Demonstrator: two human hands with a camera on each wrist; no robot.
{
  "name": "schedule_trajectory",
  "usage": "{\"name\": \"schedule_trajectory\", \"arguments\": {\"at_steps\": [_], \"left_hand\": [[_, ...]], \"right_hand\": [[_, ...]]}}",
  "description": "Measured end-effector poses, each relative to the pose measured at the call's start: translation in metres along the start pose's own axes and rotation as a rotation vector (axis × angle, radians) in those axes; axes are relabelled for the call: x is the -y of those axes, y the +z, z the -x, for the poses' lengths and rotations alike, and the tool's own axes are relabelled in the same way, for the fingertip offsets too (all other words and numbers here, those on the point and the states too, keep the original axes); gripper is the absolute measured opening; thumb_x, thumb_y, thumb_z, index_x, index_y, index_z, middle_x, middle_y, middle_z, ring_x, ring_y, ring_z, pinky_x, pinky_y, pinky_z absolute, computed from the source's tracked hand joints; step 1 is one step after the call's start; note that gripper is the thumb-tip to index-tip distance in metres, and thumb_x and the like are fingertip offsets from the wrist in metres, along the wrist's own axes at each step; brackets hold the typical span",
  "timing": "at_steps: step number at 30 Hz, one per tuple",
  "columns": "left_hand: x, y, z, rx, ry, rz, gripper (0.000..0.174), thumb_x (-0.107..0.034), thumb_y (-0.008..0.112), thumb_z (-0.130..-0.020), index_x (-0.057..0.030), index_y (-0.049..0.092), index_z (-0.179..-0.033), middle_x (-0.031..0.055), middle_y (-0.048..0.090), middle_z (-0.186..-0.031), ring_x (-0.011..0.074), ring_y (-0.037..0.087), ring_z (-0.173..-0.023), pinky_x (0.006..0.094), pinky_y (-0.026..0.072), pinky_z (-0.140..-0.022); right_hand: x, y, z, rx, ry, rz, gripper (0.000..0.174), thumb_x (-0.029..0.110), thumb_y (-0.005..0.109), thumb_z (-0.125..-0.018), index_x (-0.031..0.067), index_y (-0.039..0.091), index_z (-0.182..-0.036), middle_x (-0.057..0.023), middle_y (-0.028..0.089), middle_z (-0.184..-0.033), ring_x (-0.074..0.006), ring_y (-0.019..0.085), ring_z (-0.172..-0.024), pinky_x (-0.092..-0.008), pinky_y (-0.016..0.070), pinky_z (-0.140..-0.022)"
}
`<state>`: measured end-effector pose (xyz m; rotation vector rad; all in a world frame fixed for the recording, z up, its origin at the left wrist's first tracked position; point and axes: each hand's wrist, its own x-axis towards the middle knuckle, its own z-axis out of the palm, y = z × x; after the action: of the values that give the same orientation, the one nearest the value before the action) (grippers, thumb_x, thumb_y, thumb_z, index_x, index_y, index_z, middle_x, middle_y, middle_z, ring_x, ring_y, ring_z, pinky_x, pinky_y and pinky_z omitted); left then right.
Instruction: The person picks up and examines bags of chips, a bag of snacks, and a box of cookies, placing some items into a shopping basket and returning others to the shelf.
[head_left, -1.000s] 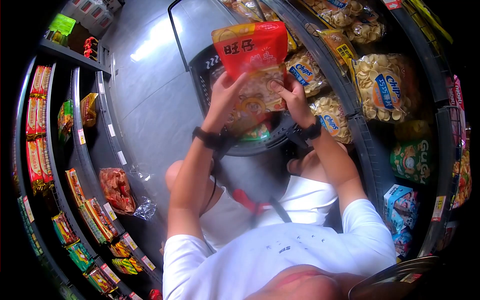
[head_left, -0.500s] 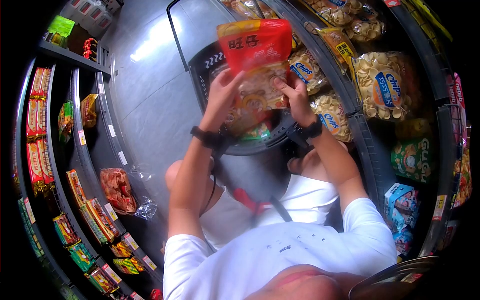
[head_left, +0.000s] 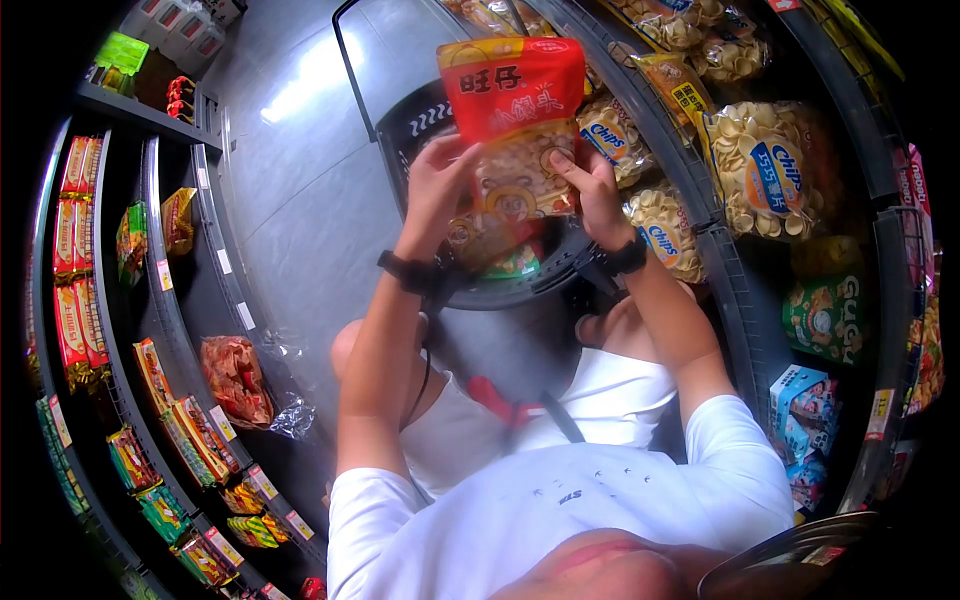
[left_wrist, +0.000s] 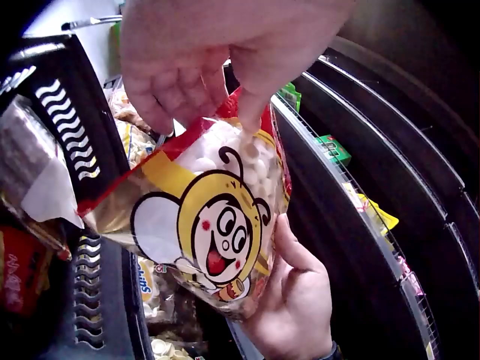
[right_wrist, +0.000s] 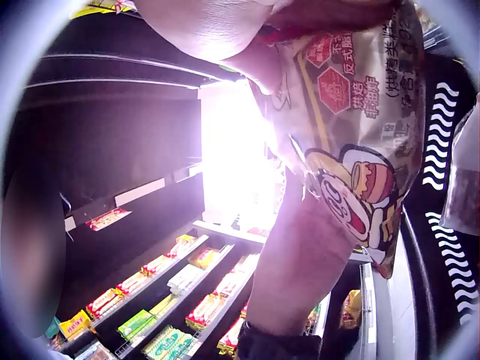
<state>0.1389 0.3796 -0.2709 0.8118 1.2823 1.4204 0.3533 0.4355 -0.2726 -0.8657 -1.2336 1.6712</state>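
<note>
A red and clear snack bag (head_left: pixel 512 95) with Chinese lettering is held up in front of the body, above a black basket (head_left: pixel 520 298). My left hand (head_left: pixel 438 188) grips its left edge. My right hand (head_left: pixel 598 200) holds the right edge, thumb across the front. In the left wrist view, small pale round snacks and a cartoon bee show on the bag (left_wrist: pixel 217 217); the left hand (left_wrist: pixel 225 56) pinches its upper part and the right hand (left_wrist: pixel 296 300) supports its side. The right wrist view shows a printed panel of the bag (right_wrist: pixel 360 112).
Shelves of Chips bags (head_left: pixel 770 175) line the right side. On the left, shelves hold red biscuit packs (head_left: pixel 72 235) and smaller packets. A crumpled reddish-brown bag (head_left: pixel 235 380) lies by the left shelf. The basket's handle (head_left: pixel 352 75) stands raised; a green packet (head_left: pixel 515 264) lies inside the basket.
The bag has shifted slightly to the right, with both hands still on it. The left hand's fingers have shifted a little along its left edge.
</note>
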Motion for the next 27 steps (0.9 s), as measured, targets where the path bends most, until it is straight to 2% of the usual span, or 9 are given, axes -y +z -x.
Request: {"name": "schedule_trajectory", "arguments": {"at_steps": [2,11,20,23,27], "left_hand": [[0.0018,-0.002,-0.0012,0.011,0.007,0.015,0.031,-0.022,0.072,-0.092,-0.0021,0.064,-0.115,0.0026,0.069,-0.105,0.0078,0.063,-0.092,0.0235,0.05,-0.081],[0.0048,-0.0021,-0.003,-0.01,0.026,0.025,0.029,-0.022,0.072,-0.092,-0.0028,0.064,-0.113,0.0032,0.07,-0.105,0.0091,0.064,-0.095,0.0239,0.0501,-0.082],[0.0094,-0.0053,-0.006,-0.01,0.073,-0.039,0.031,-0.025,0.072,-0.092,-0.004,0.064,-0.114,0.002,0.069,-0.105,0.0087,0.063,-0.095,0.024,0.0498,-0.082],[0.0069,-0.0045,-0.0038,0.008,0.041,-0.015,0.033,-0.027,0.071,-0.093,-0.0039,0.063,-0.117,0.0025,0.068,-0.108,0.0086,0.062,-0.097,0.0243,0.0497,-0.082],[0.0088,-0.0047,-0.0047,0.034,0.023,-0.013,0.038,-0.03,0.067,-0.096,-0.0033,0.061,-0.123,0.0028,0.067,-0.112,0.008,0.061,-0.099,0.0244,0.0493,-0.083]], "right_hand": [[-0.0018,-0.002,-0.001,0.003,0.005,0.003,0.041,0.026,0.067,-0.092,0.0029,0.056,-0.125,-0.0051,0.065,-0.112,-0.012,0.064,-0.096,-0.0232,0.0542,-0.071],[-0.0013,-0.0012,-0.0003,0.011,0.005,-0.012,0.04,0.024,0.067,-0.093,0.002,0.057,-0.125,-0.0061,0.065,-0.114,-0.014,0.062,-0.1,-0.0275,0.052,-0.084],[0.0002,-0.0008,0.0011,-0.011,0.031,-0.007,0.04,0.026,0.067,-0.092,0.003,0.058,-0.124,-0.0051,0.066,-0.111,-0.0124,0.064,-0.094,-0.0242,0.0556,-0.069],[-0.0028,0.0001,0.0003,-0.015,-0.024,0.001,0.04,0.026,0.067,-0.092,0.0031,0.059,-0.123,-0.005,0.066,-0.11,-0.0124,0.064,-0.093,-0.0245,0.0557,-0.068],[-0.0026,-0.0021,0.0012,-0.031,0.002,0.031,0.039,0.027,0.067,-0.092,0.0038,0.059,-0.123,-0.0051,0.066,-0.11,-0.0117,0.064,-0.093,-0.0224,0.0547,-0.068]]}}
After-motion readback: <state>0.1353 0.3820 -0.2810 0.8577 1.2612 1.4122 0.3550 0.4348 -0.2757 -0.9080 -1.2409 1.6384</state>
